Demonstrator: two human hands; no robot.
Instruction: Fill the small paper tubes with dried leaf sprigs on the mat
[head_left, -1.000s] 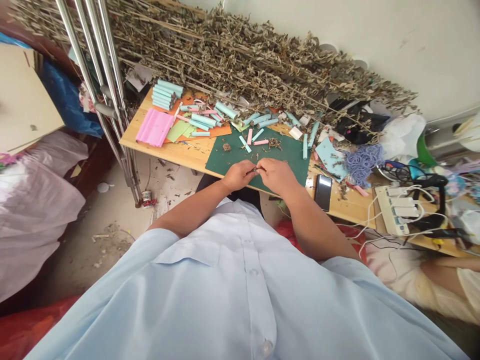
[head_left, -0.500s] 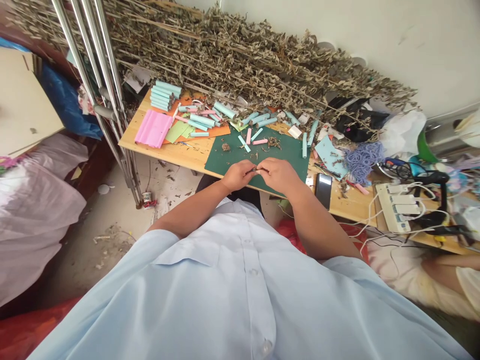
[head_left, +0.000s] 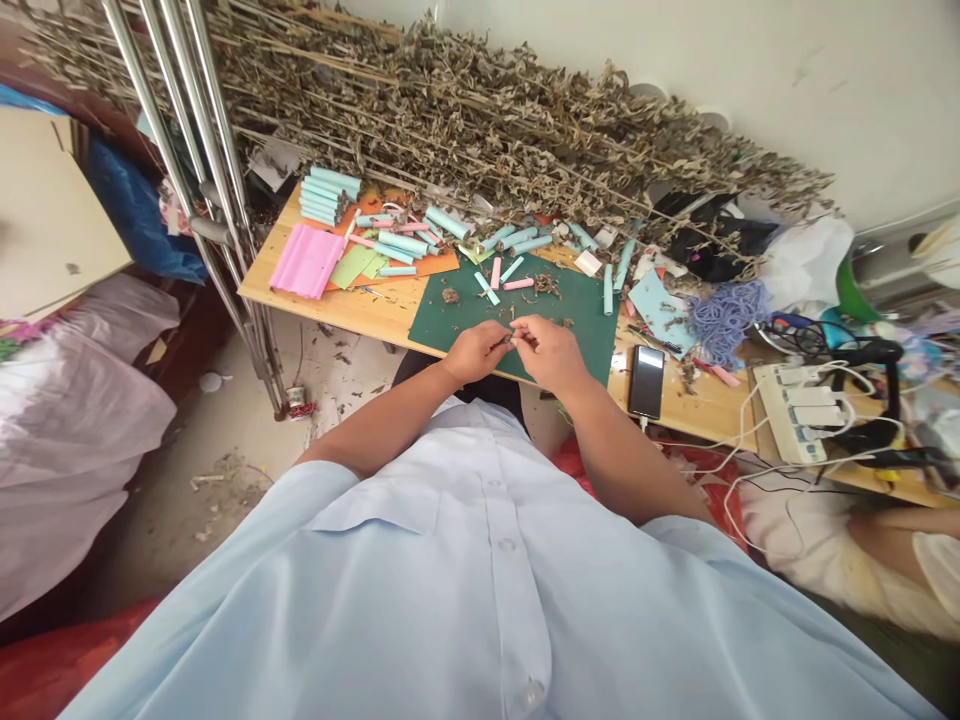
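Nearest, the left hand and right hand meet over the near edge of a green cutting mat, fingers of both pinched on a small dark twig piece held between them. On the mat beyond lie a pink paper roll and plant crumbs. Right of the mat a phone lies flat. Farther left, a stack of teal rolls sits behind pink sheets. Farthest, dried branches pile along the wall.

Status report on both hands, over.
Left hand and right hand pinch one small dark twig over the green mat. Paper rolls beyond. Phone beside right hand.
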